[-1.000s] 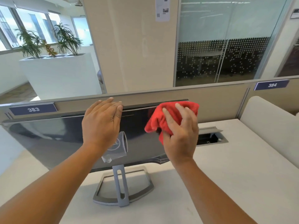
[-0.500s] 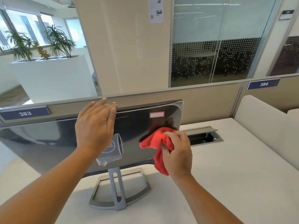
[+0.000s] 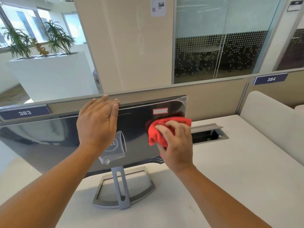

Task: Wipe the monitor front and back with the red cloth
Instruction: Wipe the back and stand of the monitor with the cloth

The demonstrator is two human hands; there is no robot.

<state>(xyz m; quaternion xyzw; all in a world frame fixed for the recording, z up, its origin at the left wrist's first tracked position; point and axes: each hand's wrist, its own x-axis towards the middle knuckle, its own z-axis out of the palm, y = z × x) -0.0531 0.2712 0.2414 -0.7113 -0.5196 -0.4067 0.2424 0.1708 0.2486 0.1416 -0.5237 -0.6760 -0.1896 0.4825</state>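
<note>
A grey metal stand [image 3: 120,186] is propping the glossy black monitor [image 3: 49,142] on the white desk [image 3: 230,186], its back panel facing the person. The right hand [image 3: 176,145] is pressing a crumpled red cloth [image 3: 158,134] to the panel's right side, with the fingers curled round it. The left hand [image 3: 97,122] is lying flat on the far top edge, fingers straight.

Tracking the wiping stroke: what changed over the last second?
The right hand, gripping the red cloth, swept from the top edge of the monitor down its back, then partway back up toward the right edge. The left hand stayed flat on the top edge.
</note>
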